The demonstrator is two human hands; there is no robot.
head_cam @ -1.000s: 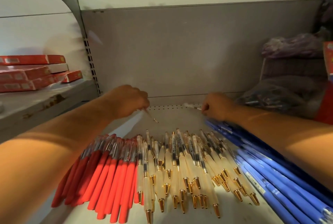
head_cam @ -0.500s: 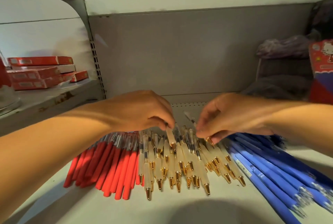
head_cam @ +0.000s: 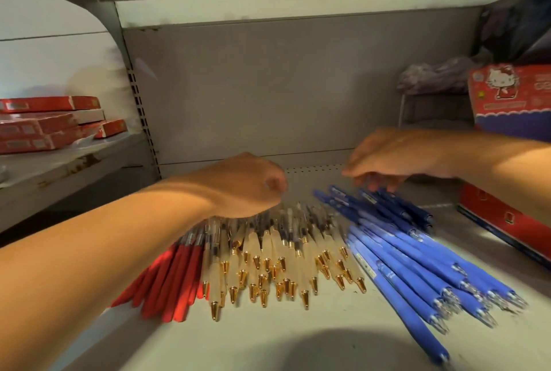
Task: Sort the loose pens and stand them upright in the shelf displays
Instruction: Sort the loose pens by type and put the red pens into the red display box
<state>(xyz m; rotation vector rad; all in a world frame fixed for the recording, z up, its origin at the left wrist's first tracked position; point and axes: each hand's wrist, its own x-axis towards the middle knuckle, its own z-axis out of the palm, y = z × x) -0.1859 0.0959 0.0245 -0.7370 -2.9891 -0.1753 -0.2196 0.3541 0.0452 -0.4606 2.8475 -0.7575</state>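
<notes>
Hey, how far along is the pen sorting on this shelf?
Done: pens lie grouped by colour, red pens, white pens, blue pens. In hand: the right hand reaches the blue pens' far ends; the left hand hovers over the white ones, grip unclear. Left: every pen lies flat on the shelf; none stands upright.

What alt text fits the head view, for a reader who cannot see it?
A person's left hand and right hand hover over loose pens lying flat on a grey shelf, grouped by colour: red pens on the left, white pens with gold tips in the middle, blue pens on the right. The image is motion-blurred.
</notes>
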